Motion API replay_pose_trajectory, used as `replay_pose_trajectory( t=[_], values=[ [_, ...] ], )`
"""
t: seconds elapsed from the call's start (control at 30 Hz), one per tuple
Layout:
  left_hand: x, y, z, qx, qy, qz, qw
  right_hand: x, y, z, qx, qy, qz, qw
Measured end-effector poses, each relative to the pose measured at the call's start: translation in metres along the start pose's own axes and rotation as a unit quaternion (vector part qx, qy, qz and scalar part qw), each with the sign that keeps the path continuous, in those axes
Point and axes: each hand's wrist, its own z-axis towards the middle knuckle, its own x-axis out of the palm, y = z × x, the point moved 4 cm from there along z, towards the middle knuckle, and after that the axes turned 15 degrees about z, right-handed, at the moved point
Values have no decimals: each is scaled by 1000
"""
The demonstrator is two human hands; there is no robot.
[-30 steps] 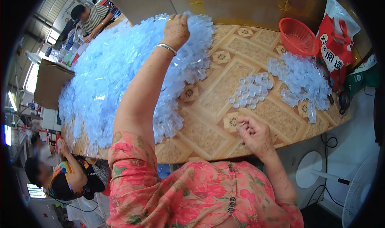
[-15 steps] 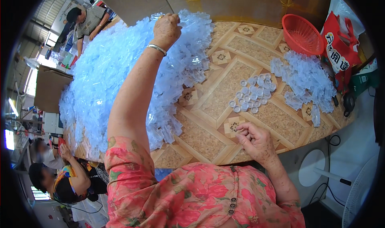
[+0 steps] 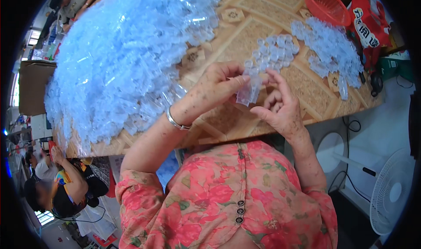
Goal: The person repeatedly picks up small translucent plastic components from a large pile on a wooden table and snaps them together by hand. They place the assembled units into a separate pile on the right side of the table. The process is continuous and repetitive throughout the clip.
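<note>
Between the thumb and fingers of my left hand (image 3: 209,90) are a few clear, flared plastic pieces (image 3: 249,93), held above the table near its front edge. A silver bangle circles that wrist. My right hand (image 3: 283,106) is just to the right of the pieces, thumb and forefinger apart and the other fingers curled, with nothing seen in its grasp. Whether its forefinger touches the pieces I cannot tell. Beyond both hands lies a cluster of small round clear caps (image 3: 278,51). A huge heap of similar bluish clear plastic pieces (image 3: 127,56) covers the table's left side.
On the right of the wood-patterned table (image 3: 228,34) lies a smaller pile of clear pieces (image 3: 331,47). Behind it are a red plastic basket (image 3: 326,5) and a red bag (image 3: 368,25). Black scissors (image 3: 376,83) rest near the right edge. A white fan (image 3: 390,192) stands below. Other people sit at left.
My left hand has come back from the top of the big heap to the front, now holding clear pieces. My right hand has risen and spread its fingers. The view has tilted down.
</note>
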Motion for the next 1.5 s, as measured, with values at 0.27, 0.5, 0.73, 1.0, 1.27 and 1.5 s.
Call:
replay_pose_trajectory(
  t=[0.27,0.5,0.73,1.0,1.27,1.5],
  values=[
    [19,14,-1,29,-7,-163,986,16,1,0,-42,-26,-181,982],
    [21,22,-6,64,46,-227,971,19,-3,4,-46,-60,-204,976],
    [17,24,-4,66,41,-189,979,14,-12,4,-25,-77,-172,982],
    [28,32,1,112,106,-322,934,13,-18,4,-46,-107,-107,987],
    [31,34,3,107,120,-349,923,11,-21,2,-54,-96,-83,990],
    [26,33,4,100,120,-361,919,16,-20,1,-50,-81,19,995]
  ],
)
